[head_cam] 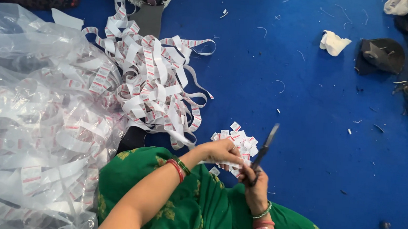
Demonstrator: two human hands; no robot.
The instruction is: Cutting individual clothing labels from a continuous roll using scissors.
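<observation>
The right hand grips black scissors, blades slanting up and slightly right over the blue floor, while the left hand pinches a white label strip lying level beside them.

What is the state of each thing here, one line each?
scissors: blades open, in right hand
label tape: uncut, tangled in a heap
cut labels: loose in a small pile
plastic bag: crumpled, tape inside
left hand: pinching the tape end
</observation>
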